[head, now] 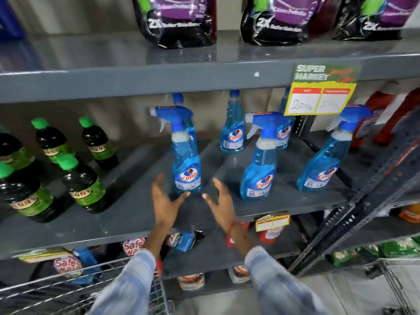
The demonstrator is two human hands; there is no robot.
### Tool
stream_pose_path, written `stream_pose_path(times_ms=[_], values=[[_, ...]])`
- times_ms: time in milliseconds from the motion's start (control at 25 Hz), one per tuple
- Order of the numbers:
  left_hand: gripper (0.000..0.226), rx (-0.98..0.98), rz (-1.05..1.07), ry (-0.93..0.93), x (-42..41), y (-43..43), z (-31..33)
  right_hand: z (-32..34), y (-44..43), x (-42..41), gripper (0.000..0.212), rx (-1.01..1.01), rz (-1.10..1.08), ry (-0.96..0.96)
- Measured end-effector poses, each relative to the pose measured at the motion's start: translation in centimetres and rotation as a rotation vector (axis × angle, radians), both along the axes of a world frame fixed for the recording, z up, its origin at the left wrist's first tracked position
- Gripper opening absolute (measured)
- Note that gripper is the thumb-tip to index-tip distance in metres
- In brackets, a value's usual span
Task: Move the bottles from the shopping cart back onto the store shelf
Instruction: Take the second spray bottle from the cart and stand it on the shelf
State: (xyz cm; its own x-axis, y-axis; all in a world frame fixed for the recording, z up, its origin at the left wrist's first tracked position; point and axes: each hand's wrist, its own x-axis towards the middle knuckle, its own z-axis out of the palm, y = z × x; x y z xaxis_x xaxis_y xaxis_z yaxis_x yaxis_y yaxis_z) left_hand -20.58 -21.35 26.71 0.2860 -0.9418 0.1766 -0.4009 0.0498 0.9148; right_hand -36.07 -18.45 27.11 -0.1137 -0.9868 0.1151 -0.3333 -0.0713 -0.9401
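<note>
A blue spray bottle (pixel 186 153) stands upright near the front of the grey middle shelf (pixel 127 214). My left hand (pixel 164 201) and my right hand (pixel 221 201) hover open just below it, fingers spread, touching nothing. Two more blue spray bottles (pixel 259 160) (pixel 325 155) stand to the right, and blue bottles without triggers (pixel 233 128) stand behind. Dark green-capped bottles (pixel 79 178) fill the shelf's left side. The wire shopping cart (pixel 75 289) sits at the bottom left; what it holds is hidden.
Purple and black pouches (pixel 179 19) stand on the top shelf. A price sign (pixel 320 89) hangs from that shelf's edge. Red bottles (pixel 384 114) stand at the far right. Packets lie on the lower shelf. A second wire cart (pixel 400 283) shows at the bottom right.
</note>
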Motion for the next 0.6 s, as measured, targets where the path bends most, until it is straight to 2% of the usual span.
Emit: stream_pose_path(times_ms=[80, 120, 240, 440, 600], values=[[0.076, 0.142, -0.248, -0.023, 1.4, -2.1, 0.9, 0.5, -2.8, 0.5, 0.056, 0.116, 0.127, 0.044], [0.066, 0.162, -0.3, -0.039, 1.8, -2.8, 1.0, 0.5, -3.8, 0.6, 0.055, 0.149, 0.175, 0.036], [0.049, 0.135, -0.302, -0.059, 2.4, -2.7, 0.9, -0.5, -4.7, 0.2, 0.05, 0.18, 0.22, 0.048], [0.049, 0.109, -0.336, -0.058, 2.3, 0.5, -0.4, -2.6, -2.5, -1.3, 0.05, 0.106, 0.184, 0.192], [0.055, 0.108, -0.337, -0.068, 2.3, 1.1, -0.4, -2.4, -2.1, -1.2, 0.057, 0.108, 0.179, 0.206]])
